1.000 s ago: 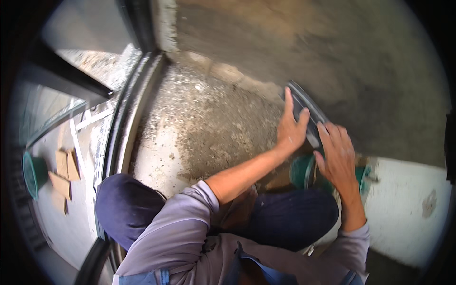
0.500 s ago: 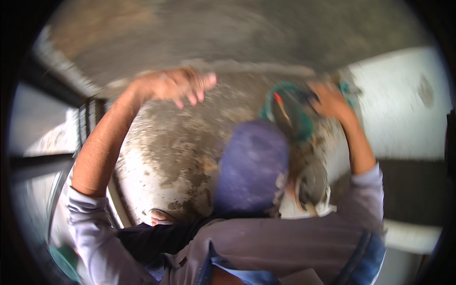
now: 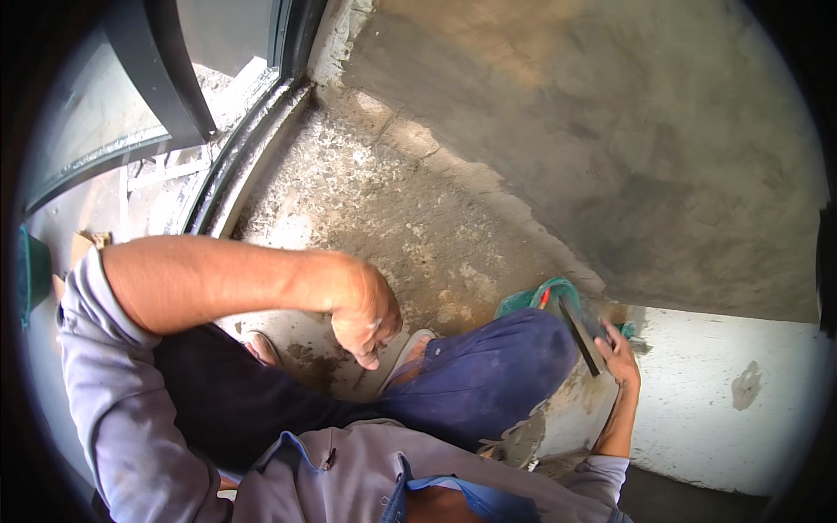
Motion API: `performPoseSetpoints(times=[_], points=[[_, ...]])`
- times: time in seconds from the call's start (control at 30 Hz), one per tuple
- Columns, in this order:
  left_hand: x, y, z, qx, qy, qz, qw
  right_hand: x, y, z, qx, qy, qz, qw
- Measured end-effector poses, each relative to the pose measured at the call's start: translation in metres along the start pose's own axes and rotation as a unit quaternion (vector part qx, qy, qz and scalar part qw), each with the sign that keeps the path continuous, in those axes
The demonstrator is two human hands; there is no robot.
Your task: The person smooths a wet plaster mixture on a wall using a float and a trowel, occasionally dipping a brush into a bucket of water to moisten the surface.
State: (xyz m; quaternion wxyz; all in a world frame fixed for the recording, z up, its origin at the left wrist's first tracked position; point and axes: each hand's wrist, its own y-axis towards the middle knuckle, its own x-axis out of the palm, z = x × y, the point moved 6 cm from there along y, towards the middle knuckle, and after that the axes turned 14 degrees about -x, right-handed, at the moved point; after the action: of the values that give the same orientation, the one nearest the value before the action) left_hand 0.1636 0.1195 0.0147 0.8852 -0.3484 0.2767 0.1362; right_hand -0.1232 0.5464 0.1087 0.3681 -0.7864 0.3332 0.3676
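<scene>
My left hand [image 3: 366, 315] hangs in the air over the floor between my knees. Its fingers droop, loosely bent, and nothing shows in them. Past my raised knee, my right hand [image 3: 620, 356] has its fingers on the grey blade of what looks like a plastering trowel [image 3: 579, 338], with a straight black bar along it. The trowel stands tilted at the edge of a green bucket [image 3: 558, 286]. Inside the bucket a stick-like thing with a red end [image 3: 545, 298] pokes up. My knee hides the bucket's near part.
A damp grey plastered wall [image 3: 610, 157] rises ahead, above a white lower strip [image 3: 706, 383] at the right. At the left is a dark-framed glass door [image 3: 166, 78] with a sill. The floor [image 3: 401, 218] is rough and spattered. Another green container [image 3: 35, 270] stands far left.
My view has turned, so the door frame sits higher. My left hand has come down and inward, its fingers now drooping. The trowel now shows upright beside my right hand at the bucket.
</scene>
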Motion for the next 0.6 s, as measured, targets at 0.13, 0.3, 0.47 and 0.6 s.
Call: performPoseSetpoints(times=[0.13,0.3,0.47,0.6], points=[[-0.009,-0.009,0.010,-0.099,0.095,-0.100,0.986,0.024,0.057,-0.205,-0.312,-0.273,0.035,0.910],[-0.019,-0.019,0.036,-0.094,0.099,-0.058,0.989,0.090,0.108,-0.385,-0.593,-0.553,0.126,0.572],[-0.020,-0.039,0.035,-0.133,0.081,-0.049,0.987,0.123,0.199,-0.414,-0.572,-0.638,0.133,0.498],[-0.011,-0.037,0.037,-0.080,0.074,-0.050,0.993,0.197,0.249,-0.379,-0.510,-0.717,0.040,0.473]])
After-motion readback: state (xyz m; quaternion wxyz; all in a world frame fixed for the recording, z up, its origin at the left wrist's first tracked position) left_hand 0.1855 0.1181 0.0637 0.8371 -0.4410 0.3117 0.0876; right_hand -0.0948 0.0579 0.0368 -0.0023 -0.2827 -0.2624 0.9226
